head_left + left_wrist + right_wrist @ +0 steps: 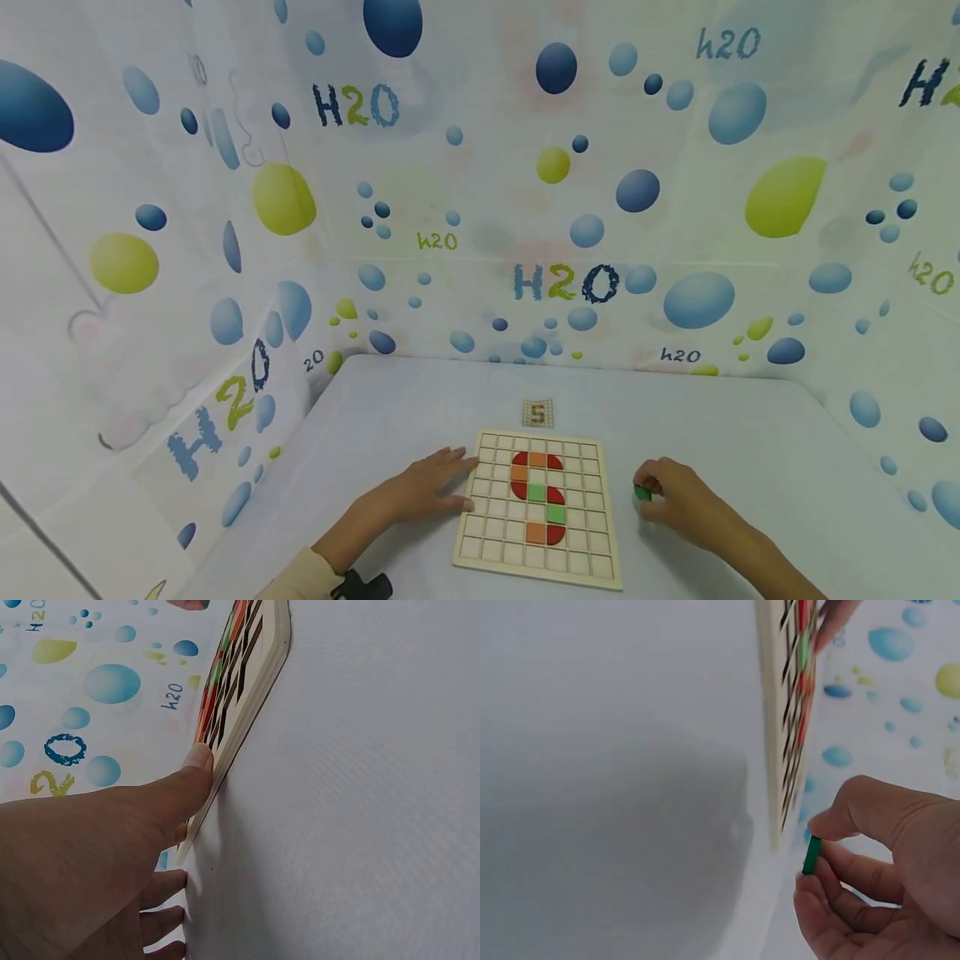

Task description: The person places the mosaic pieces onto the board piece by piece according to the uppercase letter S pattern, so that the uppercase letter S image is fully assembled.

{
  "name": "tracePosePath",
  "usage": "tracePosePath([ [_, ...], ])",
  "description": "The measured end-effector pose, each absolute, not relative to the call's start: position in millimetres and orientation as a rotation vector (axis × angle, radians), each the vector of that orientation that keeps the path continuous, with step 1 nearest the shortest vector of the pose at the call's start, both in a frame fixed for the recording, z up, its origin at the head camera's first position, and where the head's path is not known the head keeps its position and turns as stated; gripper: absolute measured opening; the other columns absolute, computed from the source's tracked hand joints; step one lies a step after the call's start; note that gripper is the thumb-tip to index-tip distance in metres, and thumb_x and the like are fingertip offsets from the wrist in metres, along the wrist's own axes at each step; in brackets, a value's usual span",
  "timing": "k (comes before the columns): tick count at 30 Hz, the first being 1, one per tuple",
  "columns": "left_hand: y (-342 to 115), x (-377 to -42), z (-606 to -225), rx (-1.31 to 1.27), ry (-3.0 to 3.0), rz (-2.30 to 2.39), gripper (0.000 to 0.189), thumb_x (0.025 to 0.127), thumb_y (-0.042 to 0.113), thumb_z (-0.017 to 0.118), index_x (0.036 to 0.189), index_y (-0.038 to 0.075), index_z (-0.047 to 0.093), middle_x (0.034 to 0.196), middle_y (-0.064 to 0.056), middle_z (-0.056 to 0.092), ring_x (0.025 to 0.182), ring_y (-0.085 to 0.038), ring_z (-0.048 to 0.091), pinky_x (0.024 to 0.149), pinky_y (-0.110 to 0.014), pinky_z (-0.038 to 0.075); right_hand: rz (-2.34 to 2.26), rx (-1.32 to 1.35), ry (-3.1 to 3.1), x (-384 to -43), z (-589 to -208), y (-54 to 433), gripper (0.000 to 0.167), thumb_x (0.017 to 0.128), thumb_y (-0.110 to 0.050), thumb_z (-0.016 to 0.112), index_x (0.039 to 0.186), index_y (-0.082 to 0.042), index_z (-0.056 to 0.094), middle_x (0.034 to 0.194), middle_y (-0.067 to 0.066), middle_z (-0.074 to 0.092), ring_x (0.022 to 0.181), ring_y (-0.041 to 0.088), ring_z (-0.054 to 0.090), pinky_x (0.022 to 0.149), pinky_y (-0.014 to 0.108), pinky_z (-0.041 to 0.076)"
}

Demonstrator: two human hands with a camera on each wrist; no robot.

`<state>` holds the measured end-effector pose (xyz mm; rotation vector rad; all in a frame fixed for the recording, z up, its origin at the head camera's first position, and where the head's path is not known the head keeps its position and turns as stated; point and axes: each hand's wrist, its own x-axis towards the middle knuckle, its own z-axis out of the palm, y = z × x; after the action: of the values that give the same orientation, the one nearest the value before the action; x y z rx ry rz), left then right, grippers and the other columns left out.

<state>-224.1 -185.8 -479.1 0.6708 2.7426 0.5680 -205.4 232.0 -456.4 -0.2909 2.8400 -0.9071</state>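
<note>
A square wooden grid board lies on the table, with red, orange and light green tiles set in its cells in an S-like shape. My left hand rests at the board's left edge, fingers spread and fairly straight; in the left wrist view its thumb lies on the rim. To the right of the board, my right hand pinches a small dark green tile between thumb and fingertips. That tile stands edge-on in the right wrist view, and the fingers partly cover it in the head view.
Behind the board lies a small card with an S-like figure on a grid. The white table meets a curtain printed with bubbles and H2O at the back and sides. A dark object sits by the left sleeve.
</note>
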Motion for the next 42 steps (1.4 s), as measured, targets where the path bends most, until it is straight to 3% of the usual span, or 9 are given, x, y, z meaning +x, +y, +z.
tracePosePath([
  [8, -184.5, -225.5, -480.5, 0.662, 2.738, 0.571, 0.077, 0.098, 0.059, 0.067, 0.162, 0.023, 0.044, 0.171, -0.011, 0.036, 0.159, -0.038, 0.028, 0.124, -0.065, 0.03, -0.99, -0.422, 2.786, -199.8, -451.0, 172.8, 0.025, 0.085, -0.006, 0.081, 0.108, -0.007, 0.07, 0.102, 0.001, 0.063, 0.099, 0.019, 0.06, 0.092, 0.043, 0.059],
  [14, -184.0, -226.1, -480.4, 0.662, 2.738, 0.567, 0.077, 0.097, 0.058, 0.069, 0.162, 0.023, 0.045, 0.17, -0.012, 0.037, 0.159, -0.038, 0.029, 0.123, -0.065, 0.031, -0.944, -0.802, 2.709, -194.7, -458.5, 134.7, 0.02, 0.086, -0.002, 0.078, 0.102, -0.008, 0.068, 0.1, -0.001, 0.061, 0.092, 0.014, 0.054, 0.078, 0.032, 0.057],
  [19, -184.2, -225.5, -480.0, 0.663, 2.739, 0.574, 0.076, 0.098, 0.058, 0.068, 0.161, 0.023, 0.046, 0.17, -0.011, 0.037, 0.159, -0.039, 0.03, 0.123, -0.065, 0.032, -0.851, -0.981, 2.689, -188.9, -460.5, 107.3, 0.016, 0.09, -0.006, 0.079, 0.101, -0.009, 0.068, 0.097, -0.005, 0.06, 0.087, 0.005, 0.052, 0.075, 0.022, 0.055],
  [32, -184.5, -226.0, -479.8, 0.669, 2.749, 0.566, 0.077, 0.097, 0.06, 0.068, 0.161, 0.024, 0.046, 0.17, -0.012, 0.038, 0.158, -0.039, 0.031, 0.123, -0.065, 0.032, -0.614, -0.996, 2.679, -179.5, -458.9, 81.6, 0.017, 0.09, -0.012, 0.081, 0.104, -0.016, 0.072, 0.096, -0.013, 0.056, 0.083, 0.0, 0.047, 0.073, 0.017, 0.051],
  [42, -186.0, -227.0, -482.5, 0.662, 2.753, 0.562, 0.078, 0.096, 0.06, 0.069, 0.161, 0.024, 0.046, 0.169, -0.012, 0.039, 0.158, -0.039, 0.031, 0.122, -0.066, 0.032, -0.47, -1.108, 2.759, -180.3, -457.8, 81.4, 0.02, 0.09, -0.017, 0.084, 0.106, -0.023, 0.074, 0.097, -0.017, 0.062, 0.089, -0.002, 0.054, 0.079, 0.028, 0.045],
])
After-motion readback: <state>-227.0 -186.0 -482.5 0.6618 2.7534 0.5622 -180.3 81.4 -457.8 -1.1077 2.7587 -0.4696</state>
